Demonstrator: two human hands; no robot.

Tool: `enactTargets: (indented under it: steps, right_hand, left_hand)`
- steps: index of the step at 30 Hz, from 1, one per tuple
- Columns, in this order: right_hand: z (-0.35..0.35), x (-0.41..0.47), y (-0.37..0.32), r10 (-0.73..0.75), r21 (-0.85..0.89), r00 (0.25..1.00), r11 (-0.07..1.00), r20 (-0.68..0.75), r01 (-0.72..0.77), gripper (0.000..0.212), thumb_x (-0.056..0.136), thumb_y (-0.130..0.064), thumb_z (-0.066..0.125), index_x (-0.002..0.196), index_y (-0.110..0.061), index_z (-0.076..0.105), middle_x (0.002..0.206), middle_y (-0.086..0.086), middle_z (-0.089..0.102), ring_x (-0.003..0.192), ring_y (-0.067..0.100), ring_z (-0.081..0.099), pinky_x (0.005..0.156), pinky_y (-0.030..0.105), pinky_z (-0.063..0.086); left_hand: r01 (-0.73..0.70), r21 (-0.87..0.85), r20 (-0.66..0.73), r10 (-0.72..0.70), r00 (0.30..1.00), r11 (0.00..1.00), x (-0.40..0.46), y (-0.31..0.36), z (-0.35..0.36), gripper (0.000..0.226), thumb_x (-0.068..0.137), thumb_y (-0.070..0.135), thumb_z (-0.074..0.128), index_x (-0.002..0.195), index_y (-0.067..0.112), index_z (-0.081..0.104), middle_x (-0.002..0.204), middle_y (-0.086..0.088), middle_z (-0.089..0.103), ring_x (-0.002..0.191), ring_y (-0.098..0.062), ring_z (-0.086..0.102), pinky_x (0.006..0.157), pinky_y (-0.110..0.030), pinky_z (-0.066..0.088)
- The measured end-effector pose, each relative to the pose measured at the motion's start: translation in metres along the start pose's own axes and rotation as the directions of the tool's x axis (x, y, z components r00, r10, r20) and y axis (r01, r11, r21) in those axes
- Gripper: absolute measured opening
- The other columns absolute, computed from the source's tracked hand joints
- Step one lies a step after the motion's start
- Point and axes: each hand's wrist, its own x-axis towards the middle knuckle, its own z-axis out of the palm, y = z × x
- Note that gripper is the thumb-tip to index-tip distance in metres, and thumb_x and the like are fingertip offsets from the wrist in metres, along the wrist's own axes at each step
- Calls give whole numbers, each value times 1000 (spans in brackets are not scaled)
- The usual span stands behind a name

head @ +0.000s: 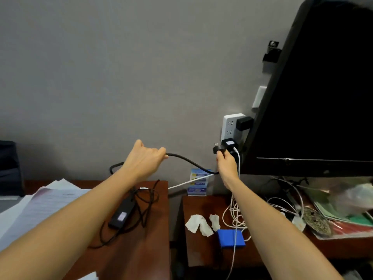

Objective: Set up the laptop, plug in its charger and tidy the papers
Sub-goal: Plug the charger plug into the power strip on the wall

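1. Papers (43,201), a loose white stack, lie on the left of the dark wooden desk (141,255).
2. Black charger brick (121,214) rests on that desk amid tangled thin wire.
3. Left hand (144,161) curls around the thick black power cable (189,161), held up.
4. Right hand (227,163) pinches the black plug (219,149), just beside the white wall power strip (232,128).
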Motion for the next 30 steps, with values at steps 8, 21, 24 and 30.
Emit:
enactTargets:
  steps: [8, 21, 24, 30]
  right_hand:
    - [-11, 44, 5, -33, -213, 966, 977, -256, -23, 49, 99, -19, 49, 140, 6, 40, 131, 25, 51, 123, 36, 49, 99, 34, 37]
    - [4, 105, 0, 262, 109, 899, 965, -351, -239, 29, 90, -20, 64, 105, 5, 68, 102, 23, 71, 95, 33, 70, 84, 40, 58]
    - [5, 111, -2, 253, 99, 901, 967, -352, -234, 32, 91, -23, 62, 103, 6, 68, 101, 22, 71, 93, 32, 69, 75, 29, 54]
    - [6, 118, -2, 251, 88, 890, 968, -382, -235, 33, 91, -22, 63, 100, 8, 69, 101, 24, 70, 95, 35, 67, 69, 26, 42]
  left_hand:
    - [61, -30, 36, -60, 998, 998, 32, 3, 16, 33, 83, 20, 71, 60, 9, 50, 38, -6, 53, 28, -28, 42, 57, -31, 25]
    - [120, -59, 66, -116, 991, 991, 61, -4, 28, 33, 98, 27, 47, 69, 10, 46, 49, -10, 58, 40, -33, 48, 63, -33, 25]
    - [130, -74, 68, -125, 990, 989, 64, -4, 30, 34, 98, 27, 47, 70, 8, 49, 49, -10, 57, 40, -33, 47, 63, -33, 26]
    - [163, -102, 53, -158, 986, 981, 69, -5, 41, 34, 101, 30, 38, 75, 10, 48, 57, -8, 60, 44, -31, 46, 64, -32, 24]
